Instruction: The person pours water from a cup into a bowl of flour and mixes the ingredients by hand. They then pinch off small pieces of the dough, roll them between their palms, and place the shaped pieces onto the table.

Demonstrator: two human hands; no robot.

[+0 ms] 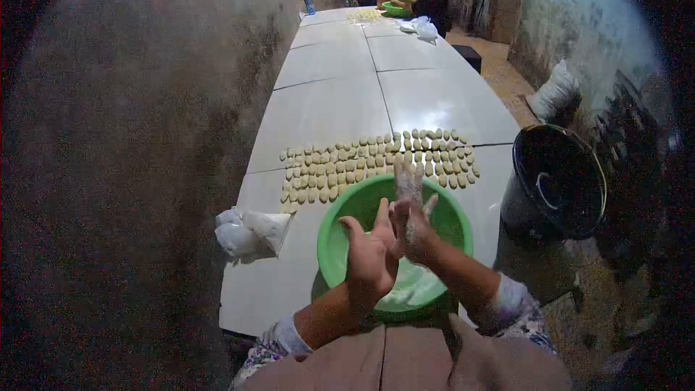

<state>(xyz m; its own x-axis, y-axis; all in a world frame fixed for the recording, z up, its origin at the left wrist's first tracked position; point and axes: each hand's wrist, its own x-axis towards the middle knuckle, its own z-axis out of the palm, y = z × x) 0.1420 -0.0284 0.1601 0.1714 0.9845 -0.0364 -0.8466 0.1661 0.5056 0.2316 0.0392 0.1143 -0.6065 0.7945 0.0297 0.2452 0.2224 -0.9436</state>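
Observation:
My left hand (371,255) is over the green basin (327,242), palm turned up and fingers apart. Against it rests my right hand (413,213), its stretched fingers coated in white powder. The hands touch near the middle of the basin; anything small between the palms is hidden. White powder like flour (414,288) lies in the bottom of the basin. Just beyond the rim, rows of small pale dough pieces (347,166) are laid out on the white tiled table (326,112).
A plastic bag of white powder (250,234) sits left of the basin. On the right stand a dark bucket (521,203) and a white sack (556,94). At the far end, another person (434,1) is beside a second green basin (394,10) and a plastic bag (421,27).

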